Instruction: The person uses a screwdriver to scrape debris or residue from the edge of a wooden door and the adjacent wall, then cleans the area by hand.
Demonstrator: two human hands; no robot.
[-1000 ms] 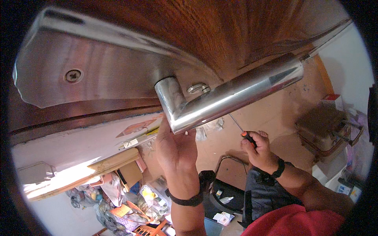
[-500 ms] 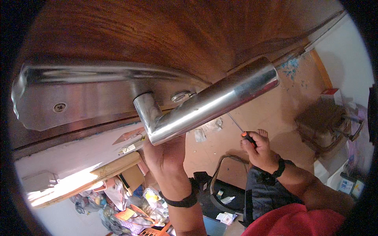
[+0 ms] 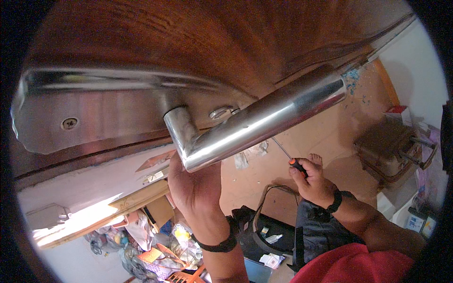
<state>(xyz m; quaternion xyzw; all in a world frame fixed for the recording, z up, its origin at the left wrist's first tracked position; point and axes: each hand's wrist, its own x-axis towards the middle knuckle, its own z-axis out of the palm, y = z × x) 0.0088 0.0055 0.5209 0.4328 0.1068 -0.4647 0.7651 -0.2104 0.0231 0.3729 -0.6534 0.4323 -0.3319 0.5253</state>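
Observation:
Close in front of me a steel lever door handle [image 3: 264,120] juts out from its long metal backplate [image 3: 108,113] on a brown wooden door [image 3: 212,37]. A cross-head screw [image 3: 69,123] sits in the plate's left end, and a small turn knob [image 3: 222,112] shows behind the lever. My left hand [image 3: 196,184] is below the handle; its fingers are hidden behind the lever. Lower right, my right hand [image 3: 311,178] is closed round the black and orange grip of a screwdriver [image 3: 297,165]. The shaft points up-left, its tip hidden by the lever.
A black bag [image 3: 273,221] with a strap lies on the floor below my hands. At right stands a brown case [image 3: 389,146]. Plastic bags and an orange basket [image 3: 184,276] crowd the lower left. Blue scraps [image 3: 351,80] litter the floor by the door.
The lever's free end appears slightly further up and right, and the backplate a little further left. My left hand has shifted slightly left; the right hand still grips the screwdriver in much the same place.

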